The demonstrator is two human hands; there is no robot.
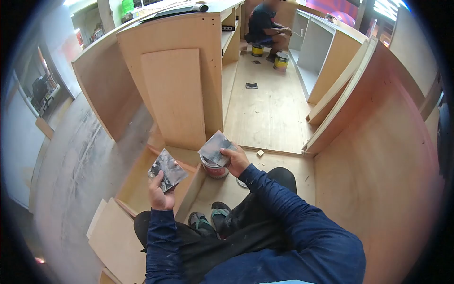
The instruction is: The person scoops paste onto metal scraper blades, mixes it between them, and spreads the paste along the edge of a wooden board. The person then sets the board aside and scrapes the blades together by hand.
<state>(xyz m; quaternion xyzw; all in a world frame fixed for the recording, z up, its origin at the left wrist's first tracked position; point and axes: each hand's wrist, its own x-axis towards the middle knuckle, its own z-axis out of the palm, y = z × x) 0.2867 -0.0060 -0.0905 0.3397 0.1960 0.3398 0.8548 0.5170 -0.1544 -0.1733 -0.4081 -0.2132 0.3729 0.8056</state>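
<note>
My left hand (161,195) is closed on a flat, square putty scraper (166,165), its face smeared dark and pale. Level with it, to the right, my right hand (238,162) grips a second flat scraper (213,146), greyish and smeared, with the thumb on top. The two scrapers are apart, both tilted up in front of me. Just below the right one stands a can (215,171) with a reddish label; the scraper hides part of its top. A round lid (241,182) lies on the wooden floor beside the can, partly hidden by my sleeve.
An open wooden drawer box (182,189) sits left of my feet. A loose panel (175,94) leans on the cabinet ahead. Curved wooden panels (373,128) rise on my right. Farther off, a person (262,23) sits near yellow cans (281,61). A small wood block (260,153) lies ahead.
</note>
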